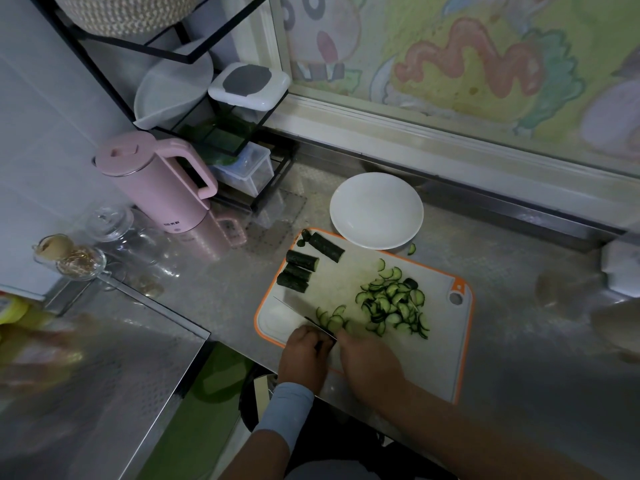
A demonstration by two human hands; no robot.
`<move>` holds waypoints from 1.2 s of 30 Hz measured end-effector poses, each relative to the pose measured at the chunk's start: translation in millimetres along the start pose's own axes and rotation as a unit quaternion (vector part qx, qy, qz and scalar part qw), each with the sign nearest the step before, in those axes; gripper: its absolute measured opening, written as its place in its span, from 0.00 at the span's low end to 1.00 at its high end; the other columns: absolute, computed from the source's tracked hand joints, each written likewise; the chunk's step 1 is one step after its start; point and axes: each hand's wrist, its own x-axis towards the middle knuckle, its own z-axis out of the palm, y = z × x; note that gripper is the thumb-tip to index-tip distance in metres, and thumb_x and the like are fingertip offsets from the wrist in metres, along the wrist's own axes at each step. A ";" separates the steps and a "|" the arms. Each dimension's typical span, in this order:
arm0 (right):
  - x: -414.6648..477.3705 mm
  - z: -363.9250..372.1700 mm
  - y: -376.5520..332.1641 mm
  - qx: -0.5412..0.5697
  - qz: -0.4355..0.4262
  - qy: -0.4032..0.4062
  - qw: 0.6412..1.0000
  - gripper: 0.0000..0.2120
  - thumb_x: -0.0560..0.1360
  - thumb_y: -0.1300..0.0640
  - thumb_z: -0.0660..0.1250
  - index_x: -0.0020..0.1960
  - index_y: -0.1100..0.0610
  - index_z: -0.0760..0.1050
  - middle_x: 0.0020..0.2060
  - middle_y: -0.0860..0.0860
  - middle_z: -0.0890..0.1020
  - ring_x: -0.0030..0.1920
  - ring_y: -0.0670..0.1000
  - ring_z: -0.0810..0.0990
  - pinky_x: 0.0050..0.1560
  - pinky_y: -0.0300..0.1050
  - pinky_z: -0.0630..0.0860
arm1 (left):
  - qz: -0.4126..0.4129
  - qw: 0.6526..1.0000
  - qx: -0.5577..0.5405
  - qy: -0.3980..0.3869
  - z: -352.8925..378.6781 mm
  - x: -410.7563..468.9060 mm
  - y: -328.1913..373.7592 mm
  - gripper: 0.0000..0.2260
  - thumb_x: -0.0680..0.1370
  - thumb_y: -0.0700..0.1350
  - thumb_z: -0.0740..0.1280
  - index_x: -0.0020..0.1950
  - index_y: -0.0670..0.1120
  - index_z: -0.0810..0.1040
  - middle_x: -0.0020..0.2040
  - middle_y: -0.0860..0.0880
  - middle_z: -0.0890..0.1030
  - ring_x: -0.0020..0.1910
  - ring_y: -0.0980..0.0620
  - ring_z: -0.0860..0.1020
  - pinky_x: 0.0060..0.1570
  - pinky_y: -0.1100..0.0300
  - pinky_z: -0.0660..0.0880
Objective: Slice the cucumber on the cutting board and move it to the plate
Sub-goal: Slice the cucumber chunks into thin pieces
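Observation:
A white cutting board (pixel 433 341) with an orange rim lies on the steel counter. Several dark unsliced cucumber chunks (pixel 301 268) sit at its far left. A pile of thin half-round cucumber slices (pixel 391 303) covers the right middle. My left hand (pixel 304 355) grips the handle of a knife (pixel 294 311), and the blade points away to the left. My right hand (pixel 370 365) holds down the cucumber piece being cut, with fresh slices (pixel 330 318) fanned at its fingertips beside the blade. The piece itself is mostly hidden. A white plate (pixel 375 209) stands empty just behind the board.
One stray slice (pixel 411 249) lies on the counter by the plate. A pink kettle (pixel 162 185), glass jars (pixel 69 258) and a black wire rack (pixel 221 133) with containers fill the left and back left. A wall with a window ledge runs behind.

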 end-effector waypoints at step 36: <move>-30.6 6.2 20.0 -0.065 -0.005 0.016 0.998 0.24 0.51 0.55 0.83 0.43 0.51 0.76 0.21 0.50 0.73 0.19 0.45 0.72 0.18 0.37 0.61 | -0.015 1.000 0.017 0.003 -0.8 -5.6 3.2 0.07 0.75 0.45 0.67 0.41 0.43 0.81 0.43 0.47 0.76 0.44 0.50 0.75 0.41 0.68 0.63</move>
